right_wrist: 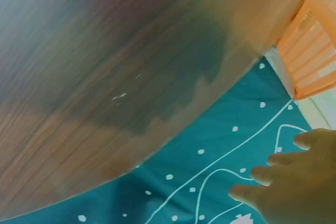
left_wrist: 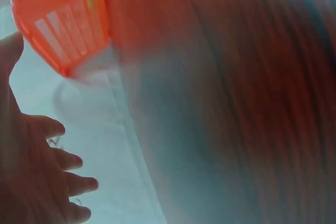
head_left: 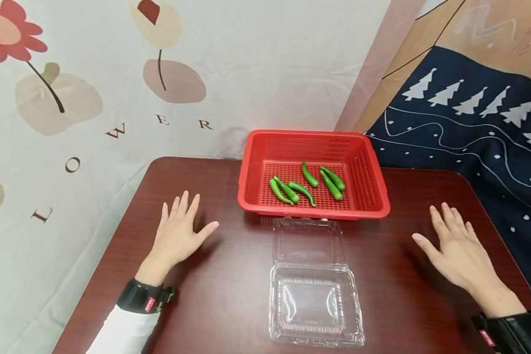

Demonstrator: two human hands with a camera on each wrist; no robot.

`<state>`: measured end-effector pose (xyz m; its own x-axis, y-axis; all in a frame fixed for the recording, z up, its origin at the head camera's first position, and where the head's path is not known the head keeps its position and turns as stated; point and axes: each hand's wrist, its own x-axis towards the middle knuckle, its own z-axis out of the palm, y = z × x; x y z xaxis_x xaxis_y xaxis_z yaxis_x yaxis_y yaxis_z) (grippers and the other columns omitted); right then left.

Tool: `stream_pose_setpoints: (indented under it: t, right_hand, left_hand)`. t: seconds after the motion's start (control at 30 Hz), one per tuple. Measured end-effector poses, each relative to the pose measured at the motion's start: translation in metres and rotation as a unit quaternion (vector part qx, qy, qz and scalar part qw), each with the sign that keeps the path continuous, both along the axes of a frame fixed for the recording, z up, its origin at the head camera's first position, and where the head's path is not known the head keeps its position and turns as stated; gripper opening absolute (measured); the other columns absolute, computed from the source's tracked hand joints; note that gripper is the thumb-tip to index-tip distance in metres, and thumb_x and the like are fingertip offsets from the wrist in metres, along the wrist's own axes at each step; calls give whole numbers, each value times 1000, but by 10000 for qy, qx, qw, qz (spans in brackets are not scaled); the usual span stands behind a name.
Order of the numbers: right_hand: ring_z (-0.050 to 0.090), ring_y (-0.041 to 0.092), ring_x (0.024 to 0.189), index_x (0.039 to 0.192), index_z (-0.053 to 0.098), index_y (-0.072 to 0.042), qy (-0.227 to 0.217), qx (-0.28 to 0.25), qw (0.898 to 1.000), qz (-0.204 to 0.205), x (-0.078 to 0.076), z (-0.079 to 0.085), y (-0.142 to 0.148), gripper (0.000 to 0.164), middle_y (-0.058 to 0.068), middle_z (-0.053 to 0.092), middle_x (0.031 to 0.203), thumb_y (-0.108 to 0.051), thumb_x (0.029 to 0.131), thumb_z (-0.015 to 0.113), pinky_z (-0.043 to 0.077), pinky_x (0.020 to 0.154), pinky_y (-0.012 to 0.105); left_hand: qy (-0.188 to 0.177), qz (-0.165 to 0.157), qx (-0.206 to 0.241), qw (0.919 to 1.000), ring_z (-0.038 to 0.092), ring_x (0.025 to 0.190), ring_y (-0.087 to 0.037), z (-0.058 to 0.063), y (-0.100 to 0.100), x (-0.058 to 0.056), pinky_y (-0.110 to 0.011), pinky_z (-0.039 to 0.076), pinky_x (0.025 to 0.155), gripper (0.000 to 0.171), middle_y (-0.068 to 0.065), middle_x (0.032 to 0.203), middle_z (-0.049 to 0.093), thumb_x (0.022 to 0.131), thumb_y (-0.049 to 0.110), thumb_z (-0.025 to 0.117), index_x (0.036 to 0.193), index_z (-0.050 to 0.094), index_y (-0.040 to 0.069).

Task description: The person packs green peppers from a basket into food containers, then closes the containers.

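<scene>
Several green chili peppers (head_left: 309, 175) lie in a red perforated plastic basket (head_left: 314, 210) at the back of the table. In front of it, a clear plastic clamshell box (head_left: 316, 305) lies with its lid folded back toward the basket. To the left of both, my left hand (head_left: 177, 236) is held over the table, fingers spread and holding nothing. My right hand (head_left: 460, 250) is over the right side of the table, fingers extended, also holding nothing. In the wrist views, the left hand (left_wrist: 37, 166) and right hand (right_wrist: 294, 177) appear apart from the basket.
The dark red-brown wooden table (head_left: 234, 285) has rounded back corners. Behind it hangs a pale cloth (head_left: 265, 64) with flower prints and letters. A navy cloth (head_left: 460, 128) with white trees hangs at the back right. Both wrists wear black straps.
</scene>
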<state>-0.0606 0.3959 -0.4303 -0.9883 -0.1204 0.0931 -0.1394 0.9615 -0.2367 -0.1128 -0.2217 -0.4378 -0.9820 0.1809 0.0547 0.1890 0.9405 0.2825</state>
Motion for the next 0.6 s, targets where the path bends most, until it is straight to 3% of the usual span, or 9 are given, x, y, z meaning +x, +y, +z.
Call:
stream_pose_setpoints:
  t: [0.1, 0.2, 0.27, 0.33, 0.43, 0.6]
  right_hand:
    - [10, 52, 155, 162, 18, 6, 82, -66, 9999, -4, 3, 1, -6, 82, 37, 17, 165, -45, 108, 52, -3, 128, 60]
    - [28, 55, 148, 162, 24, 4, 150, -108, 9998, -116, 5, 3, -14, 78, 36, 29, 162, -44, 108, 52, 19, 124, 68]
    - [42, 57, 138, 161, 30, 3, 121, -126, 9995, -280, 7, 6, -20, 75, 36, 38, 156, -46, 108, 52, 37, 109, 74]
    - [53, 58, 125, 157, 40, 1, 94, -162, 9989, -425, 8, 8, -27, 70, 36, 48, 148, -46, 107, 53, 47, 88, 76]
    - [62, 57, 108, 145, 55, 0, 145, -244, 9982, -532, 10, 11, -37, 61, 35, 60, 135, -46, 106, 56, 51, 73, 71]
    - [69, 48, 95, 125, 70, -2, 437, -428, 9972, -423, 14, 14, -54, 46, 29, 70, 120, -41, 101, 66, 54, 68, 66]
  left_hand:
    - [84, -115, 208, 9997, 29, 152, -49, 1, 9, 4, -69, 11, 125, 96, -27, 166, 29, 97, 70, 54, 163, 31, 4]
    - [122, -206, 449, 9987, 34, 150, -45, 2, 19, 9, -67, 16, 126, 92, -26, 164, 35, 97, 66, 58, 162, 34, 5]
    - [115, -223, 599, 9979, 38, 148, -44, 3, 27, 13, -66, 23, 124, 89, -25, 162, 40, 97, 63, 60, 161, 38, 5]
    - [168, -224, 754, 9968, 45, 142, -43, 3, 34, 17, -65, 32, 120, 83, -23, 155, 48, 98, 60, 63, 157, 44, 5]
    - [265, -181, 1059, 9939, 54, 131, -41, 5, 45, 22, -63, 45, 110, 72, -20, 142, 60, 98, 53, 66, 150, 55, 4]
    - [65, -43, 1525, 9883, 61, 121, -35, 9, 61, 28, -58, 54, 100, 56, -15, 130, 69, 98, 42, 71, 139, 64, 5]
